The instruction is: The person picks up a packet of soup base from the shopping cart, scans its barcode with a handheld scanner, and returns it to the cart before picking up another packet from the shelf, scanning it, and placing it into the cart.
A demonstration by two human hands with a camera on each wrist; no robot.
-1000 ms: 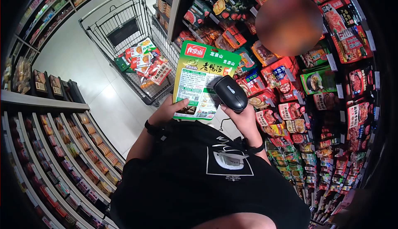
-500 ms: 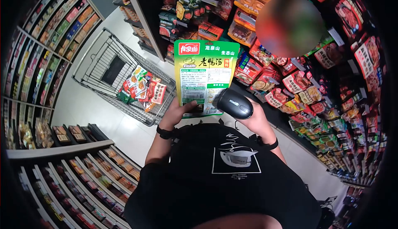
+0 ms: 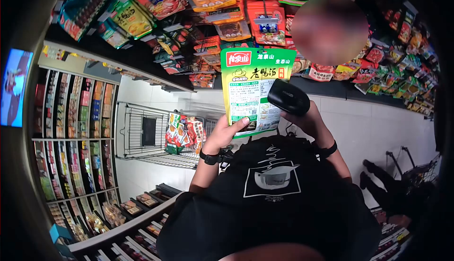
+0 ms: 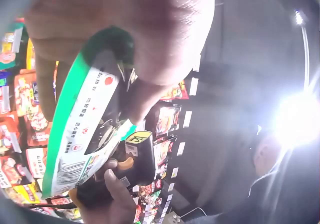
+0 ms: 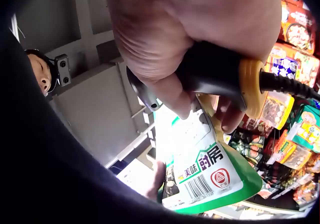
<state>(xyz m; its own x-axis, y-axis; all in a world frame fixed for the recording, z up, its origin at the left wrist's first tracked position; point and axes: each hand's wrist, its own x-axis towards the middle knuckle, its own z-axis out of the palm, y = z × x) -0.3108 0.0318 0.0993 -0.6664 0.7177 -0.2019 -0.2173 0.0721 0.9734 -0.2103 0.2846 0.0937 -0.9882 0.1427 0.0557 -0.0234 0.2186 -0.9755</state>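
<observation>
A green and yellow food pouch (image 3: 253, 91), its printed back facing up, is held by the left hand (image 3: 223, 134) at its lower left edge, thumb on top. The right hand (image 3: 309, 121) grips a black handheld scanner (image 3: 288, 98) whose head overlaps the pouch's right side in the head view. In the left wrist view the pouch (image 4: 82, 129) is seen from its lower edge, a barcode showing, with the scanner (image 4: 140, 156) beyond. The right wrist view shows fingers (image 5: 170, 91) curled round the scanner's handle (image 5: 215, 74), above the pouch (image 5: 210, 179).
A shopping cart (image 3: 142, 131) holding several packets (image 3: 183, 133) stands at the left. Racks of hanging pouches (image 3: 265, 22) run across the top. Stocked shelves (image 3: 75, 133) stand at far left, a screen (image 3: 16, 86) beside them. Another person's dark-clothed legs (image 3: 388, 185) are at right.
The view has swung round, so the cart and racks appear shifted and turned. Both hands keep their holds on pouch and scanner, now further right in the head view.
</observation>
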